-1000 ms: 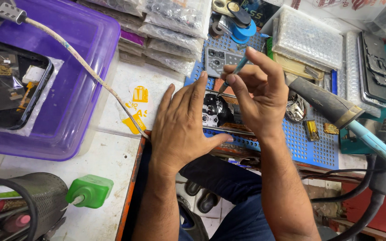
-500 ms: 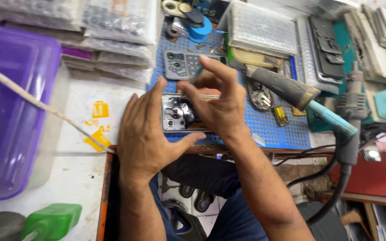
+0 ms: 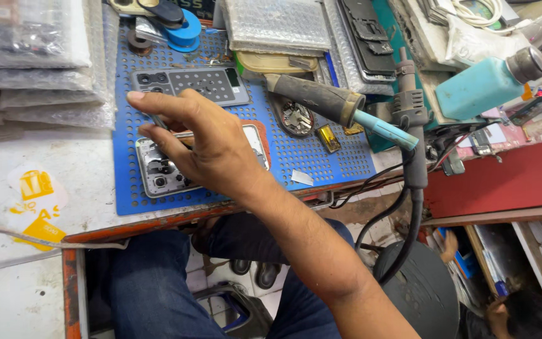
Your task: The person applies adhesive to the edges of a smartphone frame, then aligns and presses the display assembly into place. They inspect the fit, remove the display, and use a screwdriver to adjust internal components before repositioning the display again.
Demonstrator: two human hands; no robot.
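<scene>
An opened phone (image 3: 158, 171) lies with its insides showing on a blue perforated mat (image 3: 321, 154) at the bench's front edge. My right hand (image 3: 205, 147) hovers over the phone's middle and covers most of it. Its fingers pinch a thin grey tool (image 3: 157, 121) whose tip points down at the phone's upper left part. My left hand is out of the picture. My legs in blue jeans (image 3: 152, 282) show under the bench.
A grey phone back panel (image 3: 189, 85) lies behind the phone. A hot-air handle (image 3: 315, 97) with a blue tip rests to the right, its cable hanging down. Bubble-wrapped packs (image 3: 32, 56) sit left, a teal bottle (image 3: 481, 85) right. Another person (image 3: 522, 311) crouches at the lower right.
My left hand has left the phone and gone out of view. My right hand stays over the phone with the thin tool. The view has swung right.
</scene>
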